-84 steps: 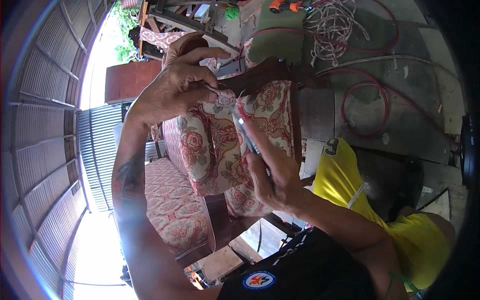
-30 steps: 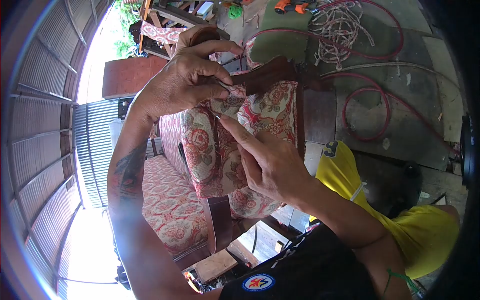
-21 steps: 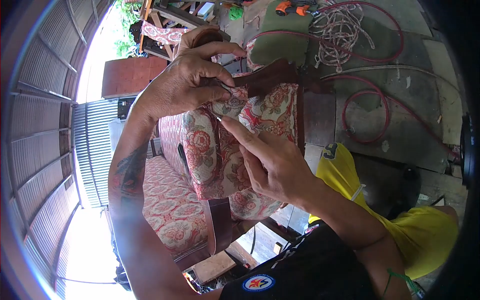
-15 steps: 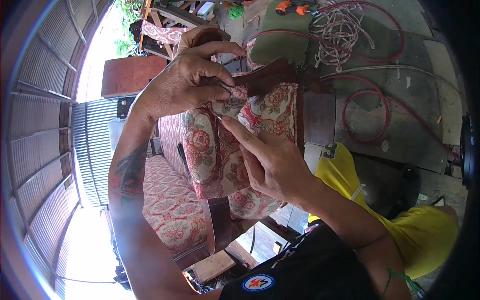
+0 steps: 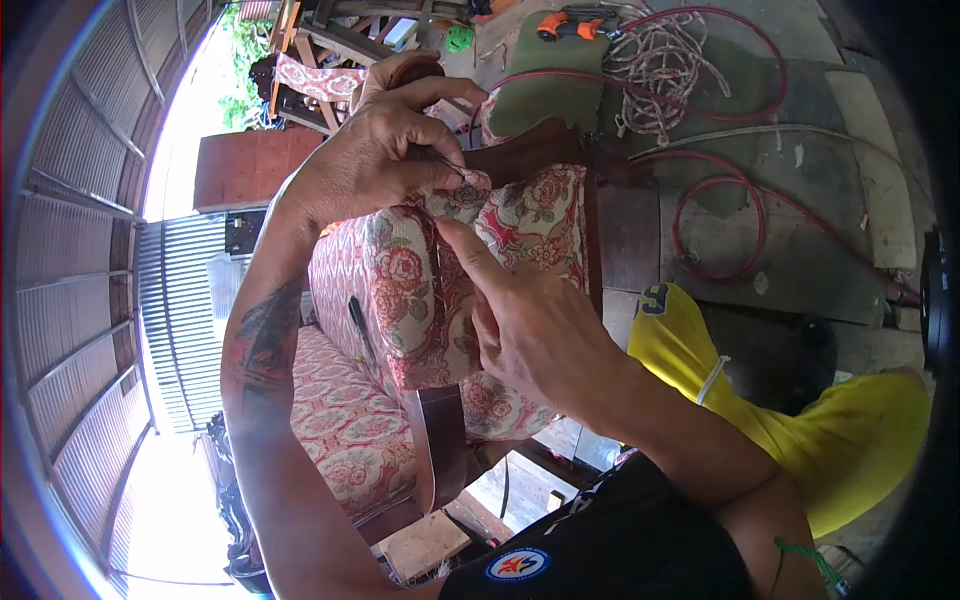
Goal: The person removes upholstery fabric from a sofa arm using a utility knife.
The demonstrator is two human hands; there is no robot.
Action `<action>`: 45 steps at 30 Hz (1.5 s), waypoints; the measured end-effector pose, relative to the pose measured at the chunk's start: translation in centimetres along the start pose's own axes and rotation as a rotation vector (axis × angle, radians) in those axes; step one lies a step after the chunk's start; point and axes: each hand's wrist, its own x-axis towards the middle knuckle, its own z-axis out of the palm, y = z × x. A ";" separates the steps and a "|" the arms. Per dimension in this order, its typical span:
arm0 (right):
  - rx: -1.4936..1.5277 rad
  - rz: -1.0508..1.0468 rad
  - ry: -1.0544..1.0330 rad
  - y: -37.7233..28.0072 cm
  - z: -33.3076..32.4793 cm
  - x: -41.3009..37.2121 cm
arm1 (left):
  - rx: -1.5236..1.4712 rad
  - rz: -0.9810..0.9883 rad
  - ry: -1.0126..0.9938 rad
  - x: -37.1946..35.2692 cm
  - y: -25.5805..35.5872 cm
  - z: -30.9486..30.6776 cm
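My left hand (image 5: 405, 150) pinches the edge of a floral upholstery fabric (image 5: 465, 200) between thumb and fingertips, near the top of a padded sofa armrest (image 5: 405, 290). Just below it, my right hand (image 5: 535, 310) points its index finger along the fabric fold, the fingertip close to a dark seam. Its other fingers are curled under, and anything inside them is hidden. Dark brown wood (image 5: 530, 150) shows behind the fabric. A slim dark object (image 5: 358, 318) lies against the armrest's inner side.
The patterned sofa seat (image 5: 340, 420) extends at the lower left. On the floor at right are a red hose (image 5: 760, 215), a tangled rope (image 5: 660, 85) and an orange-and-black tool (image 5: 570, 25). A reddish-brown box (image 5: 250, 160) and wooden frames (image 5: 345, 45) stand at the back.
The view has shifted slightly. My left hand keeps its pinch on the fabric. My right index fingertip sits slightly higher, and a shiny bit seen at its tip earlier no longer shows.
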 end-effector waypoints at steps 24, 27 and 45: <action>0.233 0.107 0.046 -1.6 0.1 -4.4 | 0.113 0.022 0.041 -0.5 -0.8 0.5; 0.366 0.077 0.108 1.0 -0.6 -4.8 | -0.011 -0.023 0.171 -0.7 1.0 -0.1; 0.700 0.102 0.176 8.1 -2.0 -1.6 | 0.064 -0.415 0.025 -1.8 4.5 -2.4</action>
